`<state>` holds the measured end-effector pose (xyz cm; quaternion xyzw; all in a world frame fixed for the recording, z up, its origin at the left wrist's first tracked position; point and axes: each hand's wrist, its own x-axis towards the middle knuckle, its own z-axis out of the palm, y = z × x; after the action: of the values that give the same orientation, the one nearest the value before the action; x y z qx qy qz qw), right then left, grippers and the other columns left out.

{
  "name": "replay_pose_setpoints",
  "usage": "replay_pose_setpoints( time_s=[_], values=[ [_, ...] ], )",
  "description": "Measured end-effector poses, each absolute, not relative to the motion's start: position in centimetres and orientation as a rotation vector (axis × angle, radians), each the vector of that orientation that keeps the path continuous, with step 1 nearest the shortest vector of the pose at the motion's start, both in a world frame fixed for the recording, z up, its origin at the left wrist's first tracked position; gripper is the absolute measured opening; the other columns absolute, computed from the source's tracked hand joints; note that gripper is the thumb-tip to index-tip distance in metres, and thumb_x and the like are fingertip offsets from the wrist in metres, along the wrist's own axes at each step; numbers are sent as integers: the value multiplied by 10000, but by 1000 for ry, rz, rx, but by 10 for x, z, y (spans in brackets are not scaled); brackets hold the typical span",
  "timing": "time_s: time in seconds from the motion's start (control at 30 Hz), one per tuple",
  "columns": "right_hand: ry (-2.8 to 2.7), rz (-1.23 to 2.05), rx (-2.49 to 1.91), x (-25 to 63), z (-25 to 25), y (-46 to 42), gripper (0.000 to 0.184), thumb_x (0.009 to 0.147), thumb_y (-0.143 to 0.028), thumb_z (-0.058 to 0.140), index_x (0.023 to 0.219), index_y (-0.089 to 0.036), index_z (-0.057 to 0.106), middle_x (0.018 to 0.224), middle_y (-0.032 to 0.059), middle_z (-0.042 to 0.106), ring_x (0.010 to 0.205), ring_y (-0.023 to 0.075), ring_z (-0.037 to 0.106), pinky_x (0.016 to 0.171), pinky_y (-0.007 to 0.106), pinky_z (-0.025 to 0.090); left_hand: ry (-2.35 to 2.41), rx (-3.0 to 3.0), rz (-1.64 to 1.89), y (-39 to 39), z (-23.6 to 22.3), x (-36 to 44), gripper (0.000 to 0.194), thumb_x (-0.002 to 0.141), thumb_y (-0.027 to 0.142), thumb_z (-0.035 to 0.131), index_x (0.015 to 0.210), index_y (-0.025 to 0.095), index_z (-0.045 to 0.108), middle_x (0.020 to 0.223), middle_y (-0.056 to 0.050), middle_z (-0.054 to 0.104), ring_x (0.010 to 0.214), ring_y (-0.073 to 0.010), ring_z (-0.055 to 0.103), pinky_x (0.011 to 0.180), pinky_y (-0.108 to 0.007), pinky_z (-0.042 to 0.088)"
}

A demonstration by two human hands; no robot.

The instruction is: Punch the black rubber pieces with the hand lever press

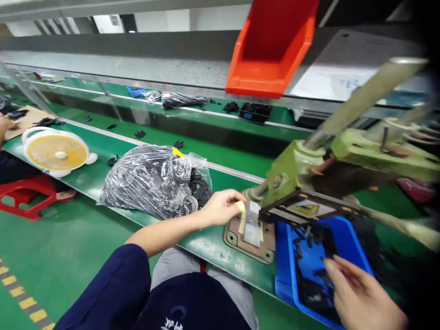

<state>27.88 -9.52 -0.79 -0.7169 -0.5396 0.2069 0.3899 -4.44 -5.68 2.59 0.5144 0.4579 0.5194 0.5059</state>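
Note:
My left hand [222, 206] is closed in a pinch at the base of a green lever press [302, 169], its fingertips at a pale strip [242, 216] beside a small clear part [253, 224] on the brown base plate [237, 240]. What the fingers hold is too small to name. My right hand [360, 295] reaches into a blue tray [285, 270] of small black parts [309, 288], fingers stretched and slightly blurred. The press's long handle [364, 98] slants up to the right.
A clear plastic bag of black parts [154, 181] lies left of the press on the green bench. A yellow and white fan [57, 151] lies further left. An orange bin [271, 46] hangs above. Another person's hand [5, 123] and a red stool [25, 195] are at far left.

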Motion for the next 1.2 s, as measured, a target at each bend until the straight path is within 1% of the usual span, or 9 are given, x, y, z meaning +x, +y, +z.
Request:
replay_pose_setpoints(
  time_s=[0.1,0.23,0.37,0.47,0.57,0.63,0.73,0.93,1.2],
  values=[
    [-1050,762,-1538,224,19,-117,432,658,-489,791,981,-229,670,881,59,725,783,204,671,786,366,549,939,1111,981,-101,25,-12,363,724,318,789,1019,140,676,942,-83,699,742,-141,642,689,-279,538],
    [-1055,844,-1258,177,12,-123,315,723,-423,766,941,-226,650,872,41,698,799,172,661,795,357,549,813,829,813,-125,23,14,524,659,449,841,1012,124,631,854,-84,697,698,-168,679,632,-293,552],
    [-1100,855,-1171,169,-1,-130,246,797,-394,702,971,-237,626,933,45,662,848,166,648,809,362,562,883,897,911,-128,19,19,432,701,458,810,921,122,650,714,-43,674,628,-156,659,597,-280,543],
    [-1192,886,-1125,173,-1,-135,198,833,-354,669,993,-240,643,996,58,654,923,168,645,870,362,564,991,1183,1056,-129,17,11,286,790,385,745,927,139,696,789,-52,700,675,-150,659,639,-283,550],
    [-1339,934,-1102,179,1,-138,158,851,-307,652,987,-238,694,1002,63,665,851,153,663,765,318,593,1038,1634,1190,-129,17,1,135,863,270,673,928,170,736,897,-62,729,811,-158,677,742,-289,557],
    [-1421,916,-1088,183,1,-140,145,840,-275,667,973,-247,715,960,52,683,799,148,670,702,304,598,986,1849,1245,-129,18,-3,126,886,216,641,953,182,742,929,-61,739,859,-155,686,788,-285,560],
    [-1496,797,-1055,186,-2,-144,157,804,-212,704,948,-270,728,926,31,715,848,162,684,778,333,603,965,1934,1289,-131,17,-6,117,879,188,655,962,179,736,917,-53,748,841,-142,699,780,-259,568],
    [-1570,612,-965,186,-10,-150,359,748,-85,727,1017,-322,699,959,0,737,874,152,700,792,321,603,1031,1851,1236,-137,9,-8,103,863,200,684,952,180,732,913,-51,763,838,-149,718,772,-260,585],
    [-1578,564,-977,183,-20,-150,410,766,-73,710,1102,-298,645,941,9,738,868,153,699,767,321,614,1000,1831,1233,-136,0,-10,96,866,186,683,948,174,731,912,-55,758,842,-145,713,788,-260,581]
  ],
)
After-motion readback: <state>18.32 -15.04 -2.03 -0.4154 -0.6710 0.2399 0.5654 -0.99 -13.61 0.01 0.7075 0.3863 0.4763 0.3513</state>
